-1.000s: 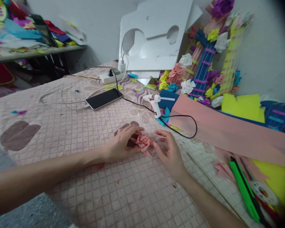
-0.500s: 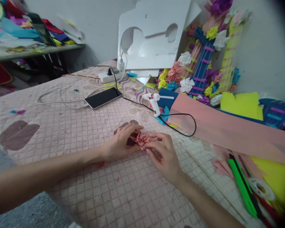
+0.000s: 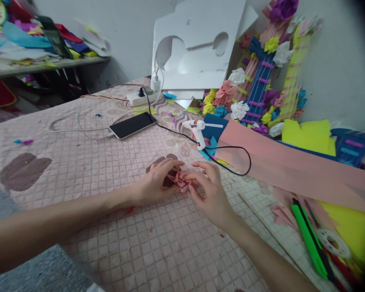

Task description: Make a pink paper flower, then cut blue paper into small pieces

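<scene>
A pink crepe-paper flower (image 3: 181, 180) with crumpled petals is held just above the checked tablecloth, between my two hands. My left hand (image 3: 160, 181) is closed around its left side, thumb below and fingers above. On the other side, my right hand (image 3: 211, 194) pinches the flower's right edge with thumb and a finger, while the index finger is lifted off. Part of the flower is hidden by my fingers. Beyond the hands stands a white hot glue gun (image 3: 196, 132) with a clear glue stick in its back.
A phone (image 3: 133, 125) on a charging cable lies near a power strip (image 3: 142, 97). Pink paper (image 3: 295, 166) stretches across the right. A green utility knife (image 3: 310, 243) and tape roll (image 3: 333, 243) lie front right. Decorated paper guitars (image 3: 259, 89) lean on the wall.
My right hand has shifted slightly left, its thumb and finger now closer onto the flower, with the index finger raised. The left hand keeps its hold, nearly unmoved.
</scene>
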Motion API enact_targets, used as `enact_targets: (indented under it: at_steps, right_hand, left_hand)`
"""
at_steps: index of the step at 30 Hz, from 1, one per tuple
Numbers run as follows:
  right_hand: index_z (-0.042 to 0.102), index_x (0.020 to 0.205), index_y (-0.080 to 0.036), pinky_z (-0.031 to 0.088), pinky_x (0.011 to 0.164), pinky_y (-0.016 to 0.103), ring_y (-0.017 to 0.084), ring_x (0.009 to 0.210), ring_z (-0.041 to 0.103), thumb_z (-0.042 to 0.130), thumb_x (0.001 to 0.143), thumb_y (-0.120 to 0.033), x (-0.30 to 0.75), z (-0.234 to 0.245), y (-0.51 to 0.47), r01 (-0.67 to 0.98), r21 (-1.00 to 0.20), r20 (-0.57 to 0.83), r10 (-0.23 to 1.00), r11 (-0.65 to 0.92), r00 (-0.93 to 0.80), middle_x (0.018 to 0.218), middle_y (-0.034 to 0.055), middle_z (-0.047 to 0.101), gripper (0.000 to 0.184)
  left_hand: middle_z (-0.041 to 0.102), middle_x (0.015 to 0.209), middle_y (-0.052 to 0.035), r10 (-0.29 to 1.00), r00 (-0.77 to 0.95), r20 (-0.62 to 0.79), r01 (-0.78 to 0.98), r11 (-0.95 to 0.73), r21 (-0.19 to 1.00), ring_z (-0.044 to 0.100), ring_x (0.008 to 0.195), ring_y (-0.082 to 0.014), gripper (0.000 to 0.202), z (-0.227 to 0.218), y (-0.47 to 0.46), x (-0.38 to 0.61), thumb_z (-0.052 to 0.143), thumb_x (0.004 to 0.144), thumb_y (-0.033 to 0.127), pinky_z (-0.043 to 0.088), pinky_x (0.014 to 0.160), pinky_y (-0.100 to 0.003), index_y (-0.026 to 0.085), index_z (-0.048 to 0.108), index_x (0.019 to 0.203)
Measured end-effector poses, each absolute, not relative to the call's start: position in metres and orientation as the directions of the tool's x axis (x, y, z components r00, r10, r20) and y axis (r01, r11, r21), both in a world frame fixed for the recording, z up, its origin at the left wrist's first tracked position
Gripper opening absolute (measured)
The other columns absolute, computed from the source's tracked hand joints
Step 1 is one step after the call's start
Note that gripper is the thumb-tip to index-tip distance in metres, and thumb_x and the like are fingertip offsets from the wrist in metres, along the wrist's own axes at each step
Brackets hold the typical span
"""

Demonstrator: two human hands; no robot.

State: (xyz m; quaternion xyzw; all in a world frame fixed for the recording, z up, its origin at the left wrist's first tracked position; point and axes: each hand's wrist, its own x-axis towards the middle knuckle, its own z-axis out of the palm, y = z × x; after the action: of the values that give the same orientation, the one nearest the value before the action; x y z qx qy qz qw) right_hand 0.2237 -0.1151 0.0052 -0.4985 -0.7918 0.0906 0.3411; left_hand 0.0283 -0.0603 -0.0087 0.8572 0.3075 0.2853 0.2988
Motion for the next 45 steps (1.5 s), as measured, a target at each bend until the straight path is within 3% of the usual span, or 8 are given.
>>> enact_targets:
  at_steps: [11,23,26,28,32,35,40,45]
  right_hand:
    - [0.055,0.092,-0.026,0.048,0.089,0.051,0.027,0.116,0.043,0.048,0.073,0.001,0.217,0.004,-0.111,0.722,-0.499,0.405,0.865,0.48,-0.295,0.119,0.0081,0.046,0.033]
    - [0.056,0.089,-0.025,0.044,0.095,0.051,0.026,0.114,0.046,0.045,0.083,-0.004,0.217,0.011,-0.112,0.714,-0.46,0.42,0.838,0.527,-0.348,0.117,0.0078,0.051,0.025]
    - [0.056,0.088,-0.025,0.045,0.092,0.047,0.024,0.109,0.05,0.046,0.084,-0.006,0.22,0.015,-0.116,0.674,-0.543,0.434,0.854,0.501,-0.286,0.11,0.0063,0.054,0.022]
    - [0.056,0.088,-0.025,0.048,0.085,0.042,0.021,0.101,0.054,0.047,0.085,-0.01,0.222,0.019,-0.12,0.61,-0.66,0.414,0.89,0.439,-0.192,0.101,0.0046,0.056,0.018]
    - [0.052,0.089,-0.025,0.049,0.055,0.028,0.012,0.063,0.058,0.05,0.089,-0.023,0.225,0.023,-0.126,0.261,-0.95,0.162,0.985,0.173,-0.064,0.095,0.0011,0.062,0.002]
    - [0.049,0.09,-0.025,0.049,0.053,0.026,0.012,0.062,0.06,0.051,0.091,-0.027,0.23,0.023,-0.13,0.018,-0.997,0.071,0.995,0.072,-0.076,0.086,-0.0002,0.067,0.002]
    - [0.055,0.091,-0.025,0.052,0.065,0.03,0.013,0.067,0.062,0.055,0.088,-0.023,0.246,0.03,-0.134,-0.028,-0.986,0.16,0.982,0.163,0.103,0.073,-0.003,0.065,0.003]
    - [0.06,0.091,-0.023,0.05,0.066,0.03,0.014,0.068,0.061,0.061,0.082,-0.017,0.281,0.057,-0.137,-0.004,-0.916,0.377,0.867,0.4,0.324,0.071,-0.0024,0.064,0.01]
  left_hand:
    - [0.056,0.118,-0.0116,0.706,0.646,0.29,0.383,-0.628,0.677,0.055,0.109,-0.0267,0.055,-0.01,-0.061,0.029,0.067,0.079,0.033,0.044,0.091,-0.047,0.02,0.042,0.127]
    - [0.057,0.118,-0.0127,0.705,0.644,0.296,0.377,-0.629,0.68,0.055,0.109,-0.0266,0.055,-0.008,-0.061,0.029,0.067,0.079,0.031,0.045,0.09,-0.045,0.018,0.043,0.127]
    - [0.055,0.121,-0.0124,0.701,0.65,0.295,0.375,-0.633,0.678,0.053,0.112,-0.0266,0.056,-0.01,-0.061,0.028,0.067,0.08,0.033,0.043,0.092,-0.046,0.019,0.041,0.127]
    - [0.055,0.121,-0.0123,0.698,0.651,0.297,0.373,-0.636,0.676,0.053,0.112,-0.0268,0.057,-0.011,-0.06,0.028,0.068,0.079,0.033,0.043,0.093,-0.046,0.019,0.041,0.128]
    - [0.056,0.12,-0.0123,0.697,0.653,0.295,0.369,-0.633,0.68,0.054,0.111,-0.0267,0.057,-0.01,-0.06,0.028,0.068,0.079,0.033,0.044,0.092,-0.046,0.019,0.041,0.127]
    - [0.056,0.118,-0.0122,0.699,0.649,0.301,0.37,-0.635,0.678,0.055,0.109,-0.0264,0.057,-0.011,-0.06,0.028,0.069,0.078,0.032,0.044,0.093,-0.046,0.018,0.041,0.127]
    - [0.056,0.119,-0.0119,0.695,0.651,0.306,0.361,-0.638,0.68,0.057,0.107,-0.0253,0.059,-0.013,-0.058,0.028,0.069,0.077,0.028,0.046,0.091,-0.044,0.018,0.041,0.128]
    - [0.057,0.116,-0.0107,0.69,0.653,0.313,0.345,-0.639,0.688,0.059,0.105,-0.0239,0.059,-0.014,-0.058,0.028,0.069,0.076,0.027,0.048,0.089,-0.04,0.018,0.041,0.127]
